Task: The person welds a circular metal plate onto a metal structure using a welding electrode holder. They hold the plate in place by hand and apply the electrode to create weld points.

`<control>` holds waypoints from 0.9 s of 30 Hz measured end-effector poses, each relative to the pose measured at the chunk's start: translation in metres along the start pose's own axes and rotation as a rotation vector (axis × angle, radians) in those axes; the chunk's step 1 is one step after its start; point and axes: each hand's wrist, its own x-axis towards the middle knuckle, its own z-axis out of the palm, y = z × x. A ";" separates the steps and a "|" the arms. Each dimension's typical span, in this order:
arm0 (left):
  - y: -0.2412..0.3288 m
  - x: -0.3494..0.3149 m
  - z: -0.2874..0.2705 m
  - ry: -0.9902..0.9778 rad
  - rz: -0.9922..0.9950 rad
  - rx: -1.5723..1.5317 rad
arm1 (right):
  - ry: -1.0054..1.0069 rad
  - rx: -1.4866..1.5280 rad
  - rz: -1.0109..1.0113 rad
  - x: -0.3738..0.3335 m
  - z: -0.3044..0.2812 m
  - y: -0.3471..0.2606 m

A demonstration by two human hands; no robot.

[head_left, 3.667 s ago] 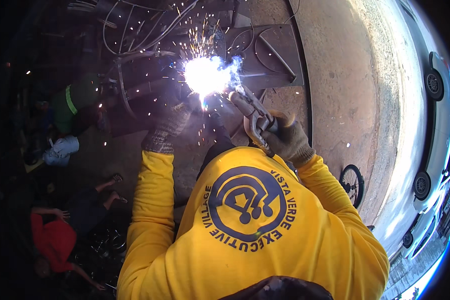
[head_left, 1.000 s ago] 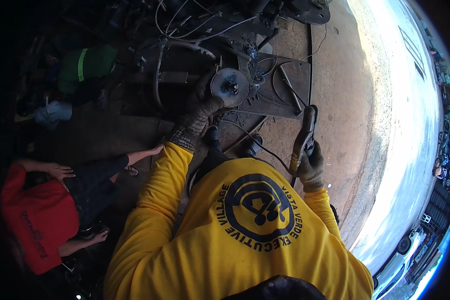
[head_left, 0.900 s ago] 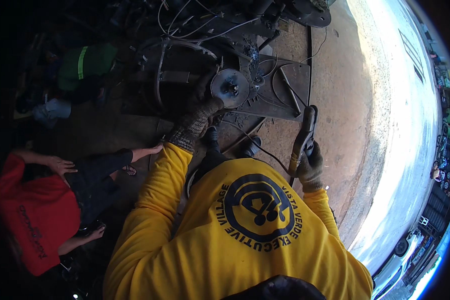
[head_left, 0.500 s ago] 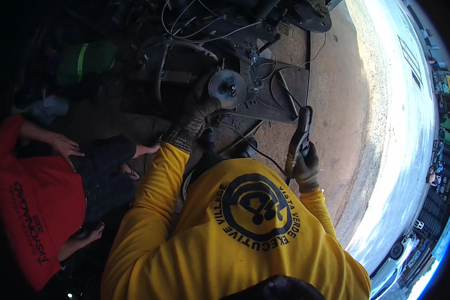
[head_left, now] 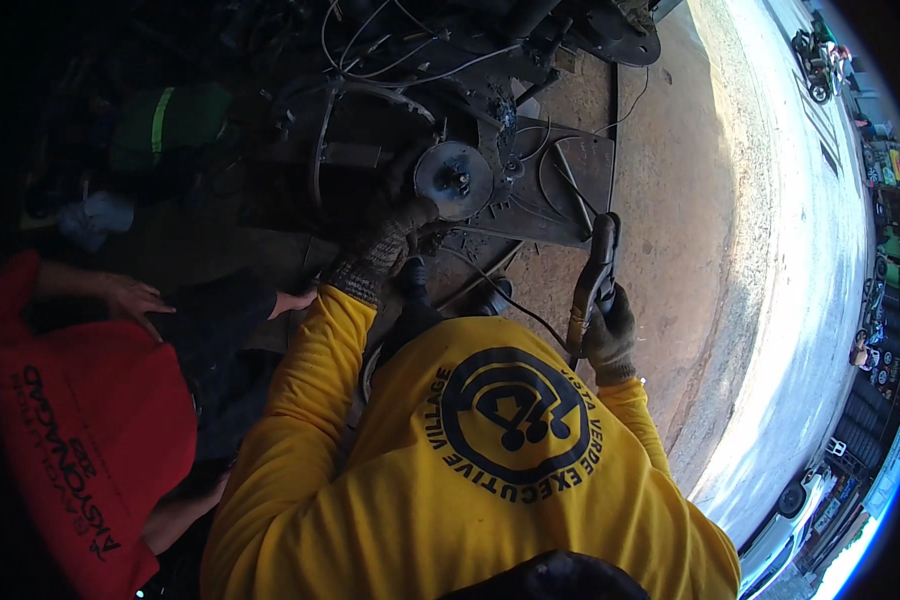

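The gloved right hand (head_left: 613, 335) has its fingers wrapped round a welding clamp (head_left: 596, 270) — a black cable (head_left: 523, 307) curves off to their left. The gloved left hand (head_left: 388, 236) has its fingers at the lower-left rim of a round metal disc (head_left: 453, 180); whether they pinch it, I cannot tell. Well left of those fingers — a pale thing (head_left: 95, 217), too dim to tell if a container.
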 end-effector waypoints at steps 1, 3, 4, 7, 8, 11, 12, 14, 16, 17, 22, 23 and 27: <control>0.002 -0.002 0.000 0.001 -0.002 0.003 | -0.001 -0.005 -0.002 0.000 0.000 0.000; 0.003 -0.004 -0.001 0.008 -0.008 0.004 | -0.006 -0.010 -0.005 0.000 0.000 0.001; 0.003 -0.004 -0.001 0.014 -0.007 0.005 | -0.011 -0.011 -0.007 0.001 -0.001 0.003; 0.004 -0.007 -0.001 0.022 -0.006 0.007 | -0.021 -0.012 -0.017 0.002 -0.001 0.005; 0.004 -0.007 -0.002 0.025 -0.008 0.005 | -0.024 -0.012 -0.020 0.003 -0.001 0.004; 0.004 -0.008 -0.001 0.034 -0.007 0.006 | -0.029 -0.025 -0.023 0.002 0.003 -0.004; 0.004 -0.008 -0.001 0.035 -0.009 0.009 | -0.027 -0.030 -0.024 0.003 0.003 -0.003; 0.004 -0.009 -0.001 0.044 -0.008 0.005 | -0.025 -0.041 -0.029 0.003 0.003 -0.002; 0.002 -0.009 -0.001 0.056 -0.011 -0.003 | -0.025 -0.057 -0.046 0.003 0.003 -0.003; 0.001 -0.009 -0.001 0.059 -0.014 -0.003 | -0.025 -0.064 -0.054 0.003 0.004 -0.002; 0.000 -0.007 -0.001 0.076 -0.013 -0.009 | -0.026 -0.076 -0.030 0.001 0.001 0.004; 0.000 -0.006 0.000 0.081 -0.013 -0.012 | -0.024 -0.074 -0.025 0.001 0.002 0.004; 0.000 -0.001 0.003 0.091 -0.012 -0.005 | -0.039 -0.084 -0.036 0.003 0.003 0.002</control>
